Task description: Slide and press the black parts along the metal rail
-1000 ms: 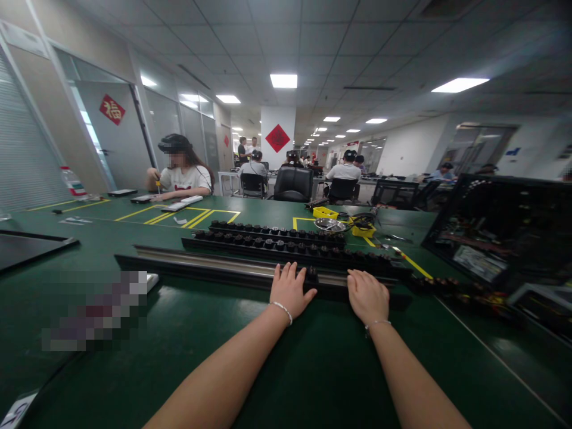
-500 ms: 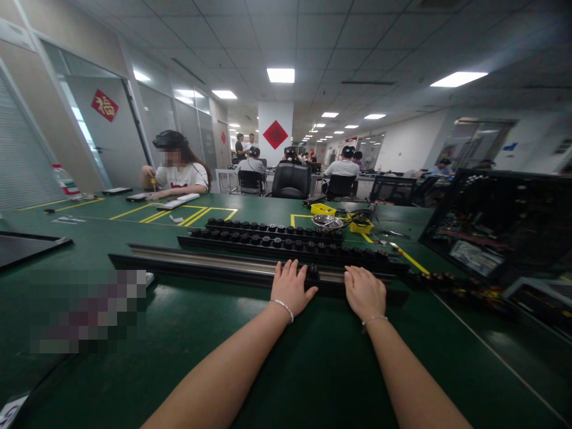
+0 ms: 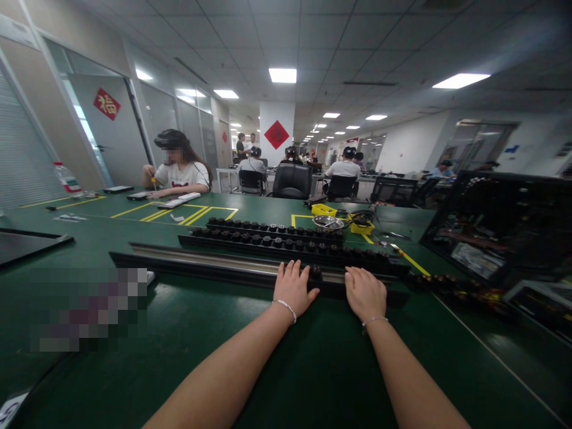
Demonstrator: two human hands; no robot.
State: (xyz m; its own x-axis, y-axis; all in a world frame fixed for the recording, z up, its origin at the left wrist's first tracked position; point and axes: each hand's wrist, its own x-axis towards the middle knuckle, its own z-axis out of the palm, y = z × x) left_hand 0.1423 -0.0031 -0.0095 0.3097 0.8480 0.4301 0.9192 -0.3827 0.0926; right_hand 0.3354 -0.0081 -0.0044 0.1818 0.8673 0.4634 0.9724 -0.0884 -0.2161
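Observation:
A long black rail [image 3: 201, 267] with a pale metallic channel lies across the green table in front of me. My left hand [image 3: 294, 287] rests on it, fingers stretched over the channel and thumb apart on the near side. To its right, my right hand [image 3: 367, 293] bends its fingers over the same rail, its thumb hidden. In the channel between my hands sits a small black part [image 3: 315, 273], close to my left fingers. Just behind are two more black rails, a nearer one [image 3: 232, 244] and a farther one [image 3: 241, 230], with rows of round black knob-like parts along them.
Yellow bins [image 3: 323, 210] and a round metal dish [image 3: 328, 222] stand behind the rails. An open black case [image 3: 504, 226] is at right, beside a dark cluster of small parts [image 3: 460, 286]. A co-worker [image 3: 181, 170] sits across the table at left. A black tray [image 3: 31, 247] lies left.
My left hand has shifted very slightly to the right along the rail. The right hand stays almost where it was, and the view has moved a little.

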